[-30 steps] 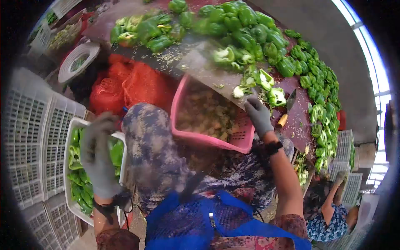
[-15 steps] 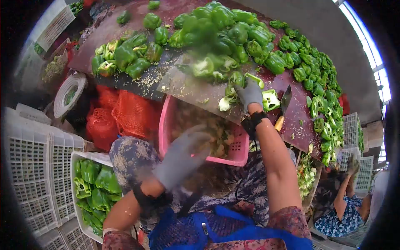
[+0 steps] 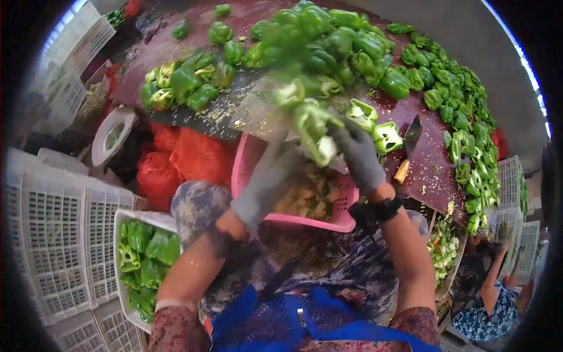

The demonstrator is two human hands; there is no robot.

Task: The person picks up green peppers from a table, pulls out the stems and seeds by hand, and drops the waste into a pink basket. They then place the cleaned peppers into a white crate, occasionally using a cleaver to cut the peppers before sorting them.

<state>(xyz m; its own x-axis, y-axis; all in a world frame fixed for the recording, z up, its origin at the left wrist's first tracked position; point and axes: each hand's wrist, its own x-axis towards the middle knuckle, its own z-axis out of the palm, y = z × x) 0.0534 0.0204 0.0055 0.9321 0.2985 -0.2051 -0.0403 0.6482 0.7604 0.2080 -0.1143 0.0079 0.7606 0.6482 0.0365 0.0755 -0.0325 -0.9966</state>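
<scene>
Pepper (image 3: 316,132), green and cut open to show its pale inside, is held up over the far edge of a pink basket (image 3: 346,202). My gloved right hand (image 3: 346,136) has its fingers closed on the near right side of it. My gloved left hand (image 3: 274,170), blurred, is at its other side, over the basket; I cannot tell whether its fingers grip. Inside the basket are pale and green scraps. Just beyond my right hand, two cut pepper pieces (image 3: 387,137) lie on a dark red table (image 3: 431,170), with a knife (image 3: 413,136) beside them, its yellowish handle towards me. Whole green peppers (image 3: 340,44) are heaped farther back. To my left, a white crate (image 3: 122,287) holds more peppers, and red mesh sacks (image 3: 202,157) sit beyond my knee. Another person (image 3: 489,305) is at far right.
</scene>
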